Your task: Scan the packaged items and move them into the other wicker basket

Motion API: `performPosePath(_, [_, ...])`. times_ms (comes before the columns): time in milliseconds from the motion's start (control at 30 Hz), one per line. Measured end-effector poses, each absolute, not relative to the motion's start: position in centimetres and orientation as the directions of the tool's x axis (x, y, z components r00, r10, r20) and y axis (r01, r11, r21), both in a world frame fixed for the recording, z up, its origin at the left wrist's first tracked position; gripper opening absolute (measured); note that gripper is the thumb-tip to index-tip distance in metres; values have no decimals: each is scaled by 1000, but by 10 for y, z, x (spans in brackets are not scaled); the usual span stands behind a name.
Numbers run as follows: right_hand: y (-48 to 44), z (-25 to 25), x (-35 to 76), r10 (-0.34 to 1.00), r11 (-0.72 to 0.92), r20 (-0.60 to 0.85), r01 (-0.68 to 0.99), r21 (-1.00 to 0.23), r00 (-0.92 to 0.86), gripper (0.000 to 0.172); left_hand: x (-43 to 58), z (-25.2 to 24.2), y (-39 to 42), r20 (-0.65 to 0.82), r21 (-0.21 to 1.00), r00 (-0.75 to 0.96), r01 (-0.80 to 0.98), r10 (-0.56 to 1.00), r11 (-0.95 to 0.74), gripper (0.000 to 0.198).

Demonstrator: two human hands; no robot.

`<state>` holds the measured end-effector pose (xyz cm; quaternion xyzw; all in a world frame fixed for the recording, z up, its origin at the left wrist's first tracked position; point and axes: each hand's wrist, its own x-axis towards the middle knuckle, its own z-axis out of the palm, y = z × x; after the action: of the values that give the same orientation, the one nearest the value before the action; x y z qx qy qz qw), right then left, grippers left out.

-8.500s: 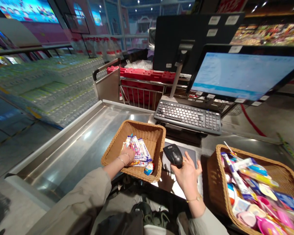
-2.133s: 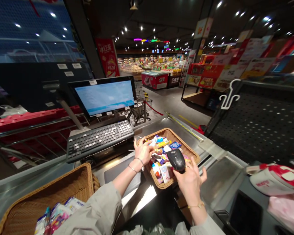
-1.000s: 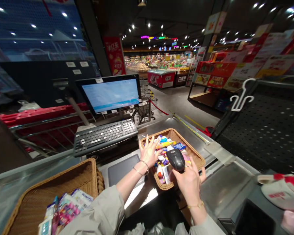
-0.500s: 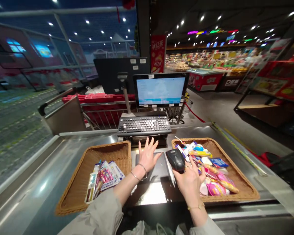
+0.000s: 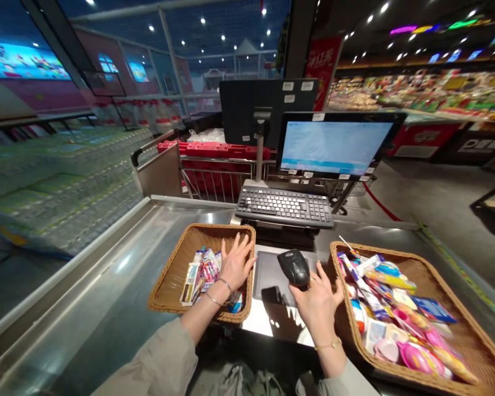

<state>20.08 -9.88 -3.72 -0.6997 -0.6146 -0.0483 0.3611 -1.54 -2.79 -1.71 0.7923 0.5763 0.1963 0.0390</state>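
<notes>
One rounded black scanner [image 5: 293, 268] between two rectangular woven baskets [image 5: 175, 267] [image 5: 443, 280]

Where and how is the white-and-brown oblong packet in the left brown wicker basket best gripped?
Probably across the middle of the white-and-brown oblong packet, pinching its long edges from above-left: it looks narrow, its left edge lies apart from the side wall of the brown wicker basket, and colourful packets crowd its right.

The scanner [image 5: 295, 268], monitor [image 5: 334, 146] and keyboard [image 5: 284, 206] at a metal tabletop [image 5: 119, 264], with goods displays [image 5: 421, 91] beyond, show this is a shop's checkout.
</notes>
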Motion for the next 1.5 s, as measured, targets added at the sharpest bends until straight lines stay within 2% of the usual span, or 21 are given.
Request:
performPosePath(367, [-93,-43,166,866,80,474,892,-444,158,20,-99,-50,-29,162,220,165,955,973,-198,45])
performPosePath(700, [-93,-51,155,898,54,413,895,-443,150,20,-146,-56,-18,-17,131,184,975,983,-180,43])
performPosePath(1000, [-90,-54,149,916,55,377,890,-453,135,22,-177,-73,-14,-90,72,190,980,978,-184,40])
performPosePath(1133, [-88,-57,150,922,55,366,893,-447,127,23,-187,-74,-12,-102,19,217,976,971,-216,41])
performPosePath(1400, [-84,-59,150,915,67,387,902,-426,115,23,-213,-73,-1,-97,-114,362,921,927,-372,46])
performPosePath(1500, [-83,-57,150,905,68,407,904,-422,121,20,-217,-76,4,-121,-144,433,883,893,-447,42])
